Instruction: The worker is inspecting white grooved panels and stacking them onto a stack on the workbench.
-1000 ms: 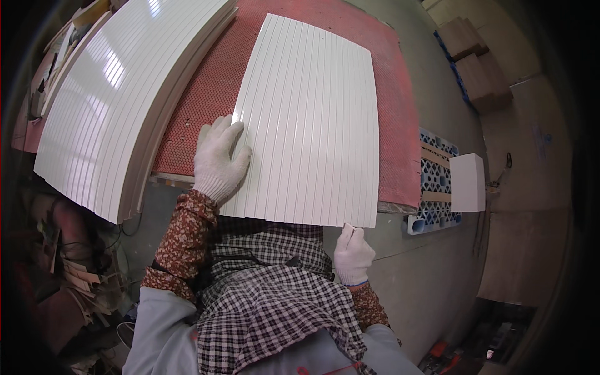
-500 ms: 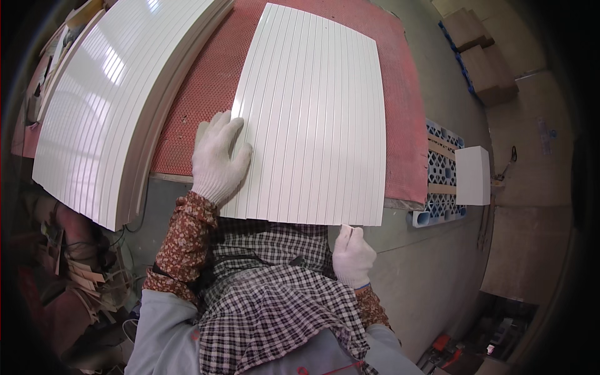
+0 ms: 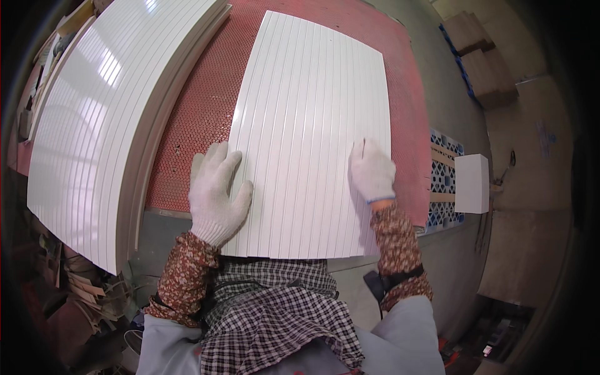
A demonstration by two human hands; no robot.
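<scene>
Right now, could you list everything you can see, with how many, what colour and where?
grooved panel: one, white, between the hands
panel stack: one, layers uncountable, white, left
textured surface: one, red, under the grooved panel
pallet: one, pale blue, right, on the floor
block: one, white, at the pallet's right end
box stacks: two, brown, upper right
scraps: many, brownish, lower left
dark corners: contents too dim to count
checked apron: one, black and white, bottom
floral sleeves: two, brown, on the forearms
left hand: one, white-gloved, on the panel's left edge
right hand: one, white-gloved, curled over its right side
</scene>
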